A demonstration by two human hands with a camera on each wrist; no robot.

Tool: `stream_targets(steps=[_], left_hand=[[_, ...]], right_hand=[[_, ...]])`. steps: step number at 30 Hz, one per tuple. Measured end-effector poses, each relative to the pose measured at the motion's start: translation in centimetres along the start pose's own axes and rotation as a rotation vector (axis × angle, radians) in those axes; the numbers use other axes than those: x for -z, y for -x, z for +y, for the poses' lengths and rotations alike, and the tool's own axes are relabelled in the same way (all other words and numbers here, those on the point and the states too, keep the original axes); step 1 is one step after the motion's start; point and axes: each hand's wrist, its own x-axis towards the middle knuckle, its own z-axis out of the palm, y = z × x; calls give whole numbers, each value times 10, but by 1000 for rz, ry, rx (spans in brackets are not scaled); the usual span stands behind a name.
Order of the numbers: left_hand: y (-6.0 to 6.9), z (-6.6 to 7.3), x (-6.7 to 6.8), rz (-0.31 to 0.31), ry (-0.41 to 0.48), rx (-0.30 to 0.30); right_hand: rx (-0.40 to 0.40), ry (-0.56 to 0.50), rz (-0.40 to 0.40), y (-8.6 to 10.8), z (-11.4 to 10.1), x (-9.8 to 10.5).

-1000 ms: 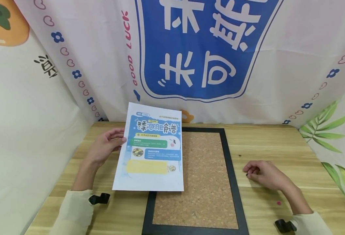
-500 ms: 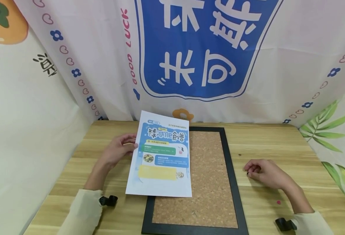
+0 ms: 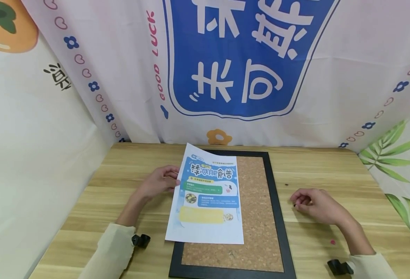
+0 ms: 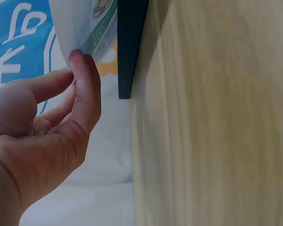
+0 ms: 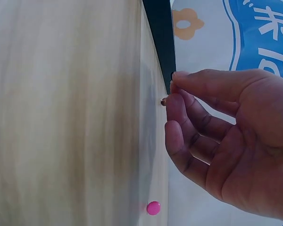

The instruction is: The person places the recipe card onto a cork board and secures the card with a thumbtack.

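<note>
Pink disc [image 5: 153, 208] near right hand [image 3: 318, 206] — printed sheet [image 3: 206, 201] hiding part of corkboard [image 3: 257, 201].

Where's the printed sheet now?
In the head view, the printed sheet overlaps the left side of the corkboard, its left edge in the left hand.

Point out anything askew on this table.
The printed sheet, pinched by the left hand, sits off-centre: in the head view it juts past the cork board's left edge, its top bowed. A pink disc lies loose right of the board.
</note>
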Motion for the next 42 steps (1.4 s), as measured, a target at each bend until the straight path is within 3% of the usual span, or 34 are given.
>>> stream_targets(steps=[20,42], left_hand=[[-10,10,-32,-11,-148,-6],[-18,23,-54,-66,-118,2]], right_hand=[[44,-27,-6,-9,-11,-2],[42,-15,1,-20,-32,-5]])
